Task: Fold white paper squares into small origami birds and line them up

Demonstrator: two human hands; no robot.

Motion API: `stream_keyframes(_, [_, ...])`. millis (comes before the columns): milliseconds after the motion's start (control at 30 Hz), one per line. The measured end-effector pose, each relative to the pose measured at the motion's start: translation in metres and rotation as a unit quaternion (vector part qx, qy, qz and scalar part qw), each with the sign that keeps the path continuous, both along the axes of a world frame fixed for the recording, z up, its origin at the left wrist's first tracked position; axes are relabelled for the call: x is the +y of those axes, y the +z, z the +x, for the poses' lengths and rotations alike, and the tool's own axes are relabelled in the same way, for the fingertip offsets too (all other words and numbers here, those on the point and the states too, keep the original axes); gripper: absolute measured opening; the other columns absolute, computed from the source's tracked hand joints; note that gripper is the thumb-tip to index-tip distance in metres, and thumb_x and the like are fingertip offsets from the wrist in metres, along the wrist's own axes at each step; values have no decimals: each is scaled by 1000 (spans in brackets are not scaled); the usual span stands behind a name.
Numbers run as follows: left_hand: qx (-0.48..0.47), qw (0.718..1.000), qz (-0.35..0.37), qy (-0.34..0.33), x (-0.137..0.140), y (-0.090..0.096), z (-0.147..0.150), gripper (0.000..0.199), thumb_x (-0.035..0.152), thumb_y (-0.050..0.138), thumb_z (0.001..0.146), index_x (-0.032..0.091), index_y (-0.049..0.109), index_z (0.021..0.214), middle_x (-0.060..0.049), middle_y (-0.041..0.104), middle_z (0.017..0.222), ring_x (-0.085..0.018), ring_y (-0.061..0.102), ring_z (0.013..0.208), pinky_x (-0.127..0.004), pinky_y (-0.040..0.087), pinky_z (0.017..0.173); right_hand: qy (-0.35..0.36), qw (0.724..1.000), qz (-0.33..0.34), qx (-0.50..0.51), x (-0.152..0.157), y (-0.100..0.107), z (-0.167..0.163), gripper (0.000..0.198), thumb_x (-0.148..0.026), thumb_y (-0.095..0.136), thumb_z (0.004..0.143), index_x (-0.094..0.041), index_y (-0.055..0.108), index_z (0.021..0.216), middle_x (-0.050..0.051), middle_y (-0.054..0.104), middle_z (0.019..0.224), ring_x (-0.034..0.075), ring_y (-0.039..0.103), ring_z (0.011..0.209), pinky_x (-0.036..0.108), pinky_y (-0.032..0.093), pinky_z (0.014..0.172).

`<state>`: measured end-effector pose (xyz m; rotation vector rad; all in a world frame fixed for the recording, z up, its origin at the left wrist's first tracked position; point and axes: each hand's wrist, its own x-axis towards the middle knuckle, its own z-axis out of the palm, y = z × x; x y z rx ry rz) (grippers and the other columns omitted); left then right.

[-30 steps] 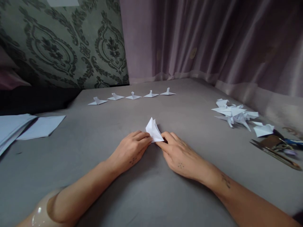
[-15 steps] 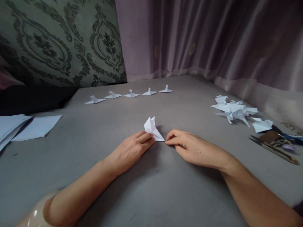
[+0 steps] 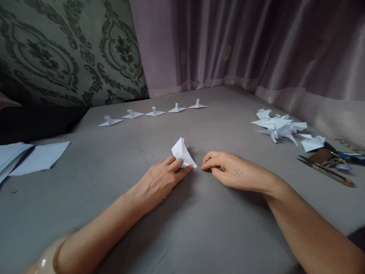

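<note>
A white folded-paper figure (image 3: pixel 181 149) stands on the grey surface in front of me, its pointed upper part upright and one corner reaching right. My left hand (image 3: pixel 162 176) is closed on its lower left part, with the thumb along the near edge; the fingers hide that side. Just right of the paper's corner, a small gap apart, my right hand (image 3: pixel 238 169) rests with thumb and fingertips drawn together. Nothing shows between those fingertips.
Several folded-paper figures (image 3: pixel 154 111) form a row further back. More lie heaped (image 3: pixel 278 125) at the right, near metal scissors (image 3: pixel 326 171) and small items. Paper sheets (image 3: pixel 40 158) lie at the left. A curtain (image 3: pixel 205 42) and patterned wall (image 3: pixel 68 49) bound the back.
My right fingertips have come off the paper's right corner and sit slightly apart from it. My left thumb has slid right along the near edge. The view has shifted slightly.
</note>
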<state>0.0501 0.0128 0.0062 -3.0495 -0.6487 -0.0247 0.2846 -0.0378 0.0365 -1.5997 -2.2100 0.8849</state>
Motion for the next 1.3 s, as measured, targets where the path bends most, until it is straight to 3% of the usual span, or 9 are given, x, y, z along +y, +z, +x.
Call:
stream_keyframes(167, [-26,1000,9,2,0,-4,0,51,11,40,87,26,40,136,-7,54,101,-21,50,85,-29,49,66,-25,999,31,28,2,-6,0,34,-10,44,78,-25,72,91,1,69,97,18,62,89,28,45,79])
stream_keyframes(300, [-110,994,-11,24,-3,-7,-2,35,12,39,89,23,51,120,-8,60,102,-21,55,92,-30,50,70,-93,991,72,70,7,-17,-10,31,-14,44,83,-24,70,96,1,72,91,17,64,83,27,47,75])
stream_keyframes(367, [-179,980,-40,75,-5,-6,-1,28,13,40,88,20,54,110,-8,62,102,-19,58,90,-30,49,72,-114,984,100,94,9,-23,-18,30,-15,44,85,-23,69,101,2,71,96,16,64,86,28,47,78])
stream_keyframes(500, [-290,912,-126,261,-7,2,3,7,20,51,79,19,52,86,-1,60,77,-14,57,65,-27,46,60,-86,981,133,109,7,-27,-32,35,-13,43,85,-22,65,111,4,65,102,12,60,78,26,47,74])
stream_keyframes(600, [-327,845,-222,361,-7,9,5,17,33,58,78,20,49,84,3,58,65,-14,56,57,-27,44,55,-61,986,135,81,1,-25,-37,35,-15,45,86,-24,63,114,4,60,100,10,57,72,26,46,71])
stream_keyframes(767, [-406,756,-340,384,0,7,5,43,50,63,75,16,52,98,-5,67,84,-16,63,69,-29,49,62,-14,991,132,30,-8,-21,-44,31,-21,49,87,-26,64,114,4,55,101,12,56,80,28,46,77])
stream_keyframes(900, [-423,688,-420,414,10,4,5,48,60,55,78,12,56,86,-7,67,75,-13,60,53,-24,46,48,4,987,160,-1,-10,-21,-48,24,-22,49,89,-26,68,102,3,55,98,13,55,78,30,45,76])
stream_keyframes(1100, [-427,665,-445,422,15,4,7,40,52,68,70,14,56,74,-2,62,64,-10,55,45,-19,39,37,-106,974,199,31,0,-24,-47,23,-25,49,88,-22,67,101,6,57,102,14,56,80,28,46,73])
stream_keyframes(1300, [-439,649,-463,414,14,5,9,26,36,69,70,14,55,70,-3,64,65,-8,53,44,-17,37,37,-51,975,212,44,7,-34,-50,28,-15,46,88,-20,66,107,7,62,101,18,56,96,34,45,86])
